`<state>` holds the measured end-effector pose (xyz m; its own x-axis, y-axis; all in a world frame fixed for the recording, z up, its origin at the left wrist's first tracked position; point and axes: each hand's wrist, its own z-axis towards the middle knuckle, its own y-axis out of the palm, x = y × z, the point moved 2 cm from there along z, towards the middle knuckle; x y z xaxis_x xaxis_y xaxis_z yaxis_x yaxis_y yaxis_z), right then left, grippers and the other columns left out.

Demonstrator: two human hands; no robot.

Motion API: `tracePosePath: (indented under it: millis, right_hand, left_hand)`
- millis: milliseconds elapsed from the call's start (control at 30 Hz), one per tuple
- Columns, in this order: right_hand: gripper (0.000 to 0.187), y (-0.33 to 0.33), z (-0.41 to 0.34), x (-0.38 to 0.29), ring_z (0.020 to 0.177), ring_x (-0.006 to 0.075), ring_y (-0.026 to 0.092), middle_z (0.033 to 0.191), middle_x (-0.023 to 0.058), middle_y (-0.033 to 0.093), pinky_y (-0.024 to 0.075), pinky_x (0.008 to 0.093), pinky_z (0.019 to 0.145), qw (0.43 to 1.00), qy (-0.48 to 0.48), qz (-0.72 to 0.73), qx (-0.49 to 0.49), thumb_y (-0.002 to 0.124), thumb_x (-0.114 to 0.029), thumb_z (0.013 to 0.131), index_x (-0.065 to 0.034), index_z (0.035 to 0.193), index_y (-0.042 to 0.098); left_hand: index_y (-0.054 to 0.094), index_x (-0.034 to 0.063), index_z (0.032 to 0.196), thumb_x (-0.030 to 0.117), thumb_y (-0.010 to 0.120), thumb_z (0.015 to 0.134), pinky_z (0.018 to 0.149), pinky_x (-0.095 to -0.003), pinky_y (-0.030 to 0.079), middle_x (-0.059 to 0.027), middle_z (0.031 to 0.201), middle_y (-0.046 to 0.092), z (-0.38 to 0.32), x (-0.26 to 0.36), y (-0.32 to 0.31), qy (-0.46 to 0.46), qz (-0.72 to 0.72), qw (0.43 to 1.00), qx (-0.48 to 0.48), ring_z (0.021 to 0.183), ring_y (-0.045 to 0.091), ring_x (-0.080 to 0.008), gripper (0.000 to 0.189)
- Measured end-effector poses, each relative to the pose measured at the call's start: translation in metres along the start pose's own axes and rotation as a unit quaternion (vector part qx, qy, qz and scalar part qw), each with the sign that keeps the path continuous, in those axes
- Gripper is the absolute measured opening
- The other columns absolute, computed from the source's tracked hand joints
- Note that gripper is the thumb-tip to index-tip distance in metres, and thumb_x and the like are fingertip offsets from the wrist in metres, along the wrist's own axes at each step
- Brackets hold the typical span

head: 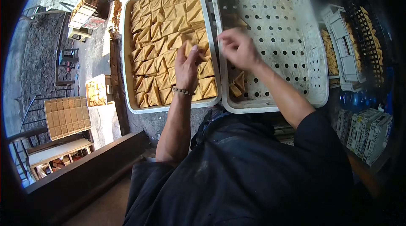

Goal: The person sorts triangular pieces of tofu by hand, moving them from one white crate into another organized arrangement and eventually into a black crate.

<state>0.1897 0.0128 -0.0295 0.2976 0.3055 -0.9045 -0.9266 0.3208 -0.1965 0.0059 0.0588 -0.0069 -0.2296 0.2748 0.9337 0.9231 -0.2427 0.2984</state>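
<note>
Rows of golden-brown folded pieces, seemingly fried tofu [153, 96], fill the left pale plastic crate [173, 109]. Over its right part is my left hand [187, 67], wearing a beaded bracelet, with one such piece [189, 47] pinched between thumb and fingers. My right hand [239, 47], blurred, hangs over the left side of the perforated right crate [276, 67], its fingers curled near the shared edge; whether it holds anything I cannot tell. A few pieces [238, 86] lie in that crate's near left corner, and a blurred one [239, 21] lies beyond my right hand.
More crates with similar pieces [330, 53] stand at the right, beside a grey crate [345, 48]. Stacked grey crates [364, 134] are below them. At left are an upright tan crate [67, 116], a filled crate [96, 91] and a dark stool [68, 55]. A ledge [92, 159] runs at lower left.
</note>
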Motion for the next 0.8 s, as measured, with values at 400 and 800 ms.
tracePosePath:
  millis: [400,800]
  right_hand:
    - [0.028,-0.041,0.041,0.168,0.085,0.0241,0.064,0.092,0.0102,0.066,0.0518,0.0349,0.073,0.907,0.330,-0.245,-0.097,0.069,-0.022,0.076,-0.0090,0.099,0.058]
    - [0.028,-0.022,-0.001,0.136,0.085,0.0139,0.060,0.097,0.0047,0.063,0.0522,0.0300,0.072,0.856,0.490,0.166,0.018,0.068,-0.010,0.081,-0.0072,0.108,0.060]
  left_hand:
    - [0.050,0.0052,0.129,0.010,0.080,0.071,0.091,-0.0430,0.047,-0.0229,0.116,0.054,-0.011,-0.020,-0.108,0.173,0.646,0.743,0.019,0.107,0.054,-0.0396,0.066]
    - [0.056,-0.0023,0.126,0.014,0.075,0.074,0.084,-0.0365,0.050,-0.0198,0.115,0.057,-0.012,-0.009,-0.120,0.127,0.633,0.763,-0.020,0.092,0.061,-0.0291,0.058]
